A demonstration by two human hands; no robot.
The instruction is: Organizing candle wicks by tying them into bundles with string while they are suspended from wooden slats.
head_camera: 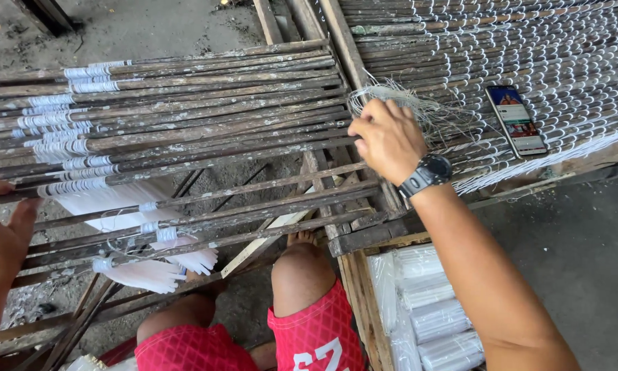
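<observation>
R hand (388, 137) is the nearer one to the fibre tuft (419, 103): it sits at the near-left edge of the tuft, fingers curled shut into it, knuckles up, watch on the wrist. Looks like it's gripping strands, but fingertips are hidden under the hand, so exact pinch can't be told. Tuft fans out far and right from the hand, lying on the mat of white-bound sticks (529, 55); strands run roughly left-right, along the sticks. Phone (516, 120) lies on the mat just right of the tuft, apart from the hand.

L hand (3, 233) is well apart at the far left edge, fingers loosely spread, resting vs the ends of the loose dark sticks (185, 124), w/ white bindings (61, 148) near it. Sticks' long axis runs left-right, from L hand toward R hand.

Below: person's knee in red shorts, wrapped white rolls (433, 309) at near right.
</observation>
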